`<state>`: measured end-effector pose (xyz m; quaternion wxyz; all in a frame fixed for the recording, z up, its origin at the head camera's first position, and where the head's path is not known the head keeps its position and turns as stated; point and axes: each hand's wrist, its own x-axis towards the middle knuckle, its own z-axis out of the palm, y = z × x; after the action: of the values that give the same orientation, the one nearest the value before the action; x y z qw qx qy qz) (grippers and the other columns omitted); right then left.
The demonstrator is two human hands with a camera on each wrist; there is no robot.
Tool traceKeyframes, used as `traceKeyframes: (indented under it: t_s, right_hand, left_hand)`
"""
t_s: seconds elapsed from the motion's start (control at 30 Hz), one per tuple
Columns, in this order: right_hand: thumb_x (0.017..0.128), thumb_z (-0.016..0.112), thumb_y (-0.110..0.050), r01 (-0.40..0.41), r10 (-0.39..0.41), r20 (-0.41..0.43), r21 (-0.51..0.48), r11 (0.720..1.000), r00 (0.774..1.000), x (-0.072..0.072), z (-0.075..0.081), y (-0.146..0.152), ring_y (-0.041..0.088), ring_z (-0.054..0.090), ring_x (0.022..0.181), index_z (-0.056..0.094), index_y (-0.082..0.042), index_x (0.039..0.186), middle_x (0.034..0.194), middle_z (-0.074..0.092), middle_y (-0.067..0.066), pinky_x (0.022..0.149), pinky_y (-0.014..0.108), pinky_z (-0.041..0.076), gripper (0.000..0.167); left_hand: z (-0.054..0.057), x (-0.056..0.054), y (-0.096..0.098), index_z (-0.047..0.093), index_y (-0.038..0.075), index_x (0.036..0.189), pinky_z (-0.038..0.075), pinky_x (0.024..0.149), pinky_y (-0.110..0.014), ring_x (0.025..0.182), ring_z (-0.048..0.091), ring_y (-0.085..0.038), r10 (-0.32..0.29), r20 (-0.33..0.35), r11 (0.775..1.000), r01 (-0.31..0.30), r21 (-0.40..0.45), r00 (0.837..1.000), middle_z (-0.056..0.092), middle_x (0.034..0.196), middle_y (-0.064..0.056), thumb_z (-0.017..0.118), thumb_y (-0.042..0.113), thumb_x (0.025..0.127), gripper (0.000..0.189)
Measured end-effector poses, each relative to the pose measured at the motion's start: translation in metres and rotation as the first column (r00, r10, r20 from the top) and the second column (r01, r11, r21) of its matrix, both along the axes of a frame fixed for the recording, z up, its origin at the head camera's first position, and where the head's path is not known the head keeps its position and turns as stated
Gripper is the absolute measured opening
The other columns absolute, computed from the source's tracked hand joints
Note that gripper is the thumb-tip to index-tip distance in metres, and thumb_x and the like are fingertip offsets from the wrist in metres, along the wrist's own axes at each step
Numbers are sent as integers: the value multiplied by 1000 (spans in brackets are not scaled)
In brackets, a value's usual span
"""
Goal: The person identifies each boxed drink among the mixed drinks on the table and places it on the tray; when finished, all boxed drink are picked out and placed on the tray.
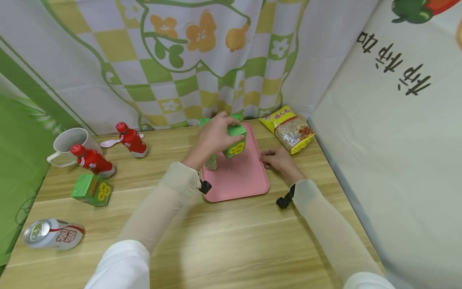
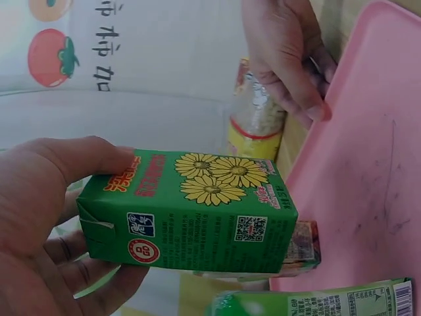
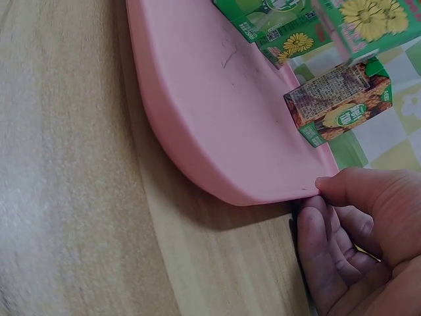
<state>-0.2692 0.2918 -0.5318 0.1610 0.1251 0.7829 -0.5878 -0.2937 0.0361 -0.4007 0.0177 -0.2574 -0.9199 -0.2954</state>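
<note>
My left hand (image 1: 216,134) grips a green drink carton (image 2: 191,210) printed with yellow flowers, thumb on one side and fingers on the other. This carton is held above the far part of a pink tray (image 1: 240,182). My right hand (image 1: 280,161) pinches the tray's right rim between thumb and fingers. Several cartons stand along the tray's far and left parts: a brown-and-green carton (image 3: 339,99), a green carton (image 3: 263,16) and another flower-printed carton (image 3: 299,45). In the head view my left hand partly hides them.
Right of the tray lies a yellow-topped bag of macaroni (image 1: 288,130). At the left are two red bottles (image 1: 132,140), a white mug (image 1: 73,140), a pink spoon (image 1: 110,143), a green carton (image 1: 92,190) and a tipped white can (image 1: 54,234). A curtain (image 1: 162,60) hangs behind the table.
</note>
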Motion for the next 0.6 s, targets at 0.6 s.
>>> traceKeyframes:
  t_s: [0.6]
  right_hand:
    - [95,73,-11,21,-21,8,17,1000,1000,-1,0,0,12,68,79,67,5,125,112,69,19,74,27,58,35]
  left_hand:
    - [-29,-12,24,71,25,113,50,66,-41,81,60,-24,109,-71,972,-121,-199,991,58,107,1,76,47,87,34]
